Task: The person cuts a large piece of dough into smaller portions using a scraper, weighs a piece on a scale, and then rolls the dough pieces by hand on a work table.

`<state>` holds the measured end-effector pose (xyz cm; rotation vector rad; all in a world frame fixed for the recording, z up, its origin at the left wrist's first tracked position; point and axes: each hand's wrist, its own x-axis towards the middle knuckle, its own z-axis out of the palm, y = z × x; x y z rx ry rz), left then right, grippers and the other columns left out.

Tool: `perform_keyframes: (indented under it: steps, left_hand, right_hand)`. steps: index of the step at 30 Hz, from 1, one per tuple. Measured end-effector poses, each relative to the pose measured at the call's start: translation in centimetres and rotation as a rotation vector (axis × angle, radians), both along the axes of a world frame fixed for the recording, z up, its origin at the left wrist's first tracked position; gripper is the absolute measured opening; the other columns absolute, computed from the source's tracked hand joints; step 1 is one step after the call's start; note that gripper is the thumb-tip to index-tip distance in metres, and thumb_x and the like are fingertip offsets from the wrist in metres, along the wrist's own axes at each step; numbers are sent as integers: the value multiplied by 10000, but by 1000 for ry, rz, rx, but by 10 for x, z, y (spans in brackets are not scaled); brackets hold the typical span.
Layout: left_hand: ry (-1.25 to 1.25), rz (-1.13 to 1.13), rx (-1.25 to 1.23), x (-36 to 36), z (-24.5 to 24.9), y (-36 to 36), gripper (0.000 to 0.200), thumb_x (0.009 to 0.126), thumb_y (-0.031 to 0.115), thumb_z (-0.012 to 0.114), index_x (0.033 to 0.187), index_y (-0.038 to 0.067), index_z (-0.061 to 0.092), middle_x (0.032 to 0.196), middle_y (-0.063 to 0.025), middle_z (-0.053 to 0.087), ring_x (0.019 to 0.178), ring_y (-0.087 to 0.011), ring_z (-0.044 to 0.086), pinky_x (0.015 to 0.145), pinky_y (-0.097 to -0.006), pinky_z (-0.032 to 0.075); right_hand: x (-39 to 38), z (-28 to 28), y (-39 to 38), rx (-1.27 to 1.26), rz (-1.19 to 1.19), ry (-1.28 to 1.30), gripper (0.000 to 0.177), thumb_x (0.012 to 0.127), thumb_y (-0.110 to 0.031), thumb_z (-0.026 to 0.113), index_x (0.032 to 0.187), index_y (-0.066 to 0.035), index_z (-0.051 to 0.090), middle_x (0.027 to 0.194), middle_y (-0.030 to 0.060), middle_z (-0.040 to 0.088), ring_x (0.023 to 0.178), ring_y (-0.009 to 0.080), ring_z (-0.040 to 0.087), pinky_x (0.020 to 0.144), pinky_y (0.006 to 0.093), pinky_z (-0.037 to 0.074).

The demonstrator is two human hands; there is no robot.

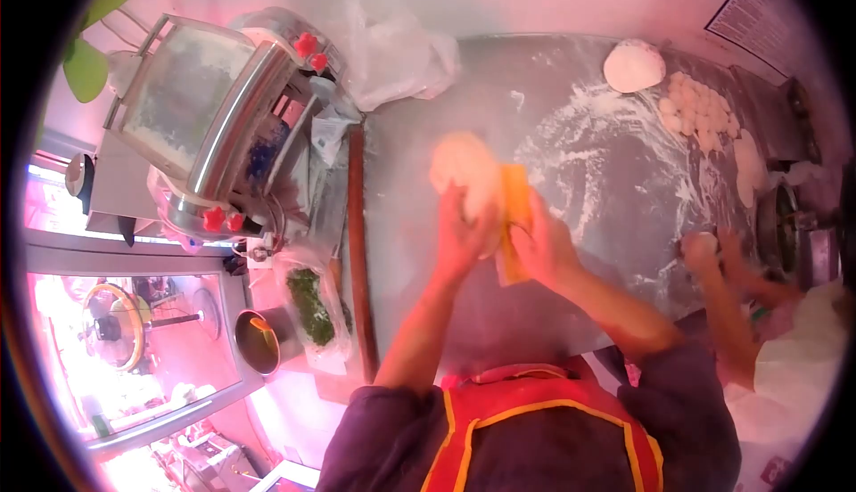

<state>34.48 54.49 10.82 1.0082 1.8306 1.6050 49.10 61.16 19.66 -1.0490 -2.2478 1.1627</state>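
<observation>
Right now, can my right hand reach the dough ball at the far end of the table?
Probably, with a stretch: only floured table lies between right hand and dough ball, though that hand holds a scraper.

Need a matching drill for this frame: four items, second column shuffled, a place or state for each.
Things:
1 scraper
2 dough ball
3 wooden stick
4 pot

Places or states:
A lies along the left edge of the table
B held in the right hand, against the dough lump that the left hand grips
C off the table to the left, something orange inside
D far end of the table, no hand on it

Pairs: 1-B, 2-D, 3-A, 4-C
</observation>
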Motion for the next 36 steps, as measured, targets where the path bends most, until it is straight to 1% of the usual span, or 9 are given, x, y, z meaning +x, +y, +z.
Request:
perform_keyframes:
  steps: [9,13,16,19,22,26,28,31,36]
  left_hand:
    - [359,-174,-233,75,-47,26,654,848,249,586,1369,-42,318,1304,-261,464,1202,-385,467,1009,-425,387]
    - [652,-18,-24,90,-143,69,675,861,275,546,1376,-67,275,1351,-284,392,1235,-387,434,1026,-447,373]
    - [77,-188,-509,90,51,30,787,765,298,647,1402,22,275,1387,-279,345,1295,-385,361,1053,-460,322]
    - [603,171,-392,128,1,62,855,710,308,701,1397,36,270,1322,-257,445,1321,-428,299,1063,-515,276]
    - [828,-47,-622,140,6,64,716,762,398,618,1349,47,408,1324,-222,474,1351,-429,245,1079,-559,217]
    - [1299,232,-488,163,-56,73,503,851,286,507,1272,13,498,1257,-185,531,1288,-380,355,1056,-487,291]
    - [1391,261,-469,142,-65,75,478,873,252,478,1277,-4,479,1224,-181,542,1250,-341,411,1031,-449,341]
    - [1183,137,-470,106,-50,79,515,864,252,542,1326,50,441,1286,-150,501,1243,-295,437,1030,-402,355]
    - [371,-198,-164,34,-51,86,779,728,254,744,1407,135,383,1419,-154,393,1339,-265,330,1096,-370,266]
  right_hand:
    - [121,16,23,-261,-163,-343,501,833,-144,587,1295,-34,429,868,137,635,771,228,634,667,343,502]
    - [174,10,65,-374,-82,77,512,852,-115,570,1326,-6,408,1160,130,574,1034,221,576,862,332,478]
    - [191,-11,97,-134,-46,111,573,889,-115,546,1386,42,307,1284,200,490,1174,249,495,1003,367,381]
    - [136,51,78,-134,15,347,595,916,-132,537,1404,62,257,1299,218,471,1163,245,503,981,362,403]
    - [93,136,31,240,136,371,489,906,-111,569,1307,78,361,1101,249,578,957,328,614,798,385,493]
    - [99,167,31,694,329,349,354,891,-76,585,1178,78,445,896,259,617,787,407,633,661,409,509]
    - [107,138,54,489,260,429,377,894,-80,581,1202,81,435,922,258,617,817,390,640,674,400,511]
    - [157,69,90,156,60,327,478,921,-89,562,1308,94,349,1148,180,555,1031,198,560,855,311,474]
    - [223,35,100,-132,-229,362,491,914,-77,542,1337,63,336,1192,147,534,1072,178,532,894,277,442]
